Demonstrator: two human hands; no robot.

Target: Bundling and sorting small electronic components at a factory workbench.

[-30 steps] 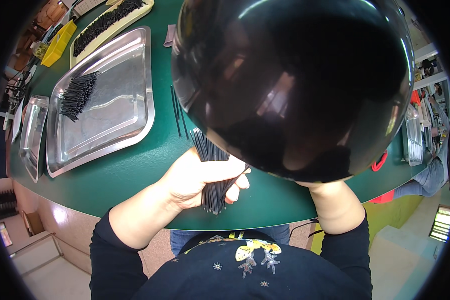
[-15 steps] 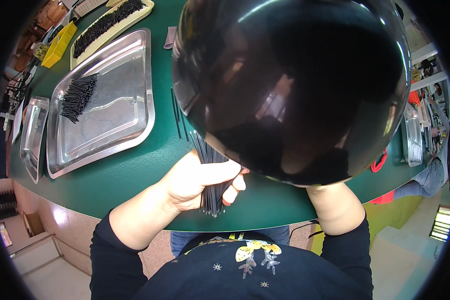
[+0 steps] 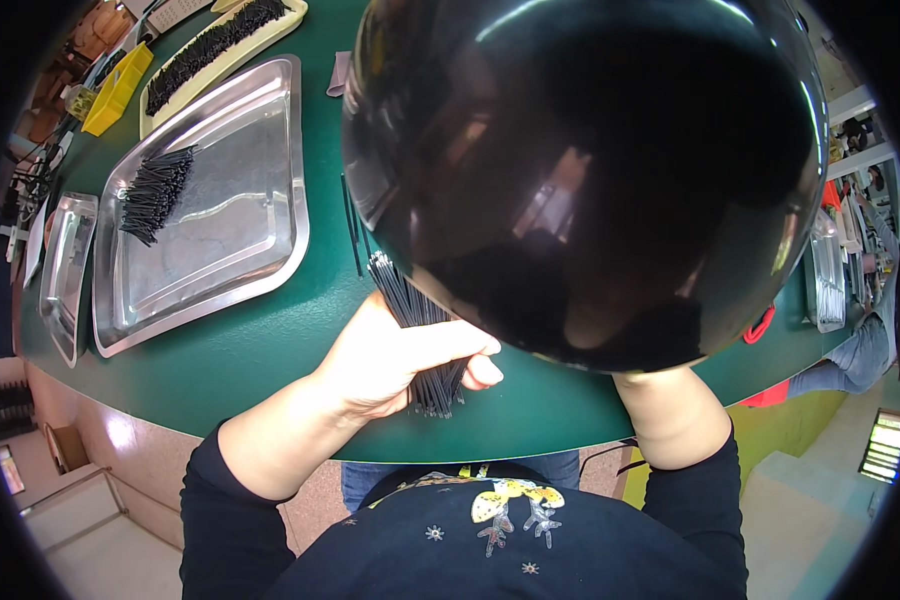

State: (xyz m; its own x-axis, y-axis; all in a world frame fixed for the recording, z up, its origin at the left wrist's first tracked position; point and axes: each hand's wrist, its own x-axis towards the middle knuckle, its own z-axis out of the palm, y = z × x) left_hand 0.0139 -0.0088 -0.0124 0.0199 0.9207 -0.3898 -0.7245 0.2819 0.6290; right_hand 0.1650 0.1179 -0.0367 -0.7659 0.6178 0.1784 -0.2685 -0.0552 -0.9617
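Observation:
My left hand [image 3: 385,350] is closed round a bundle of thin black wires [image 3: 408,300] with pale ends, thumb across the front. The bundle leans over the green table, its upper end tilted left and its lower ends showing beneath the fingers. A large glossy black dome [image 3: 590,200] fills the upper right of the head view and covers my right hand. Only my right forearm [image 3: 675,415] shows below its rim. Left of the dome, a few loose black wires [image 3: 352,225] lie on the table.
To the left, a metal tray [image 3: 240,230] holds a pile of short black wires [image 3: 157,195]. Beyond it is a cream tray [image 3: 295,22] full of black pieces, and a yellow bin [image 3: 120,88]. A narrow metal tray [image 3: 68,280] stands at far left; another clear-looking tray [image 3: 827,280] is at right.
The wire bundle in my left hand has shifted slightly up and left, with its lower ends higher. My left thumb reaches a little further right. The dome is nearly unchanged.

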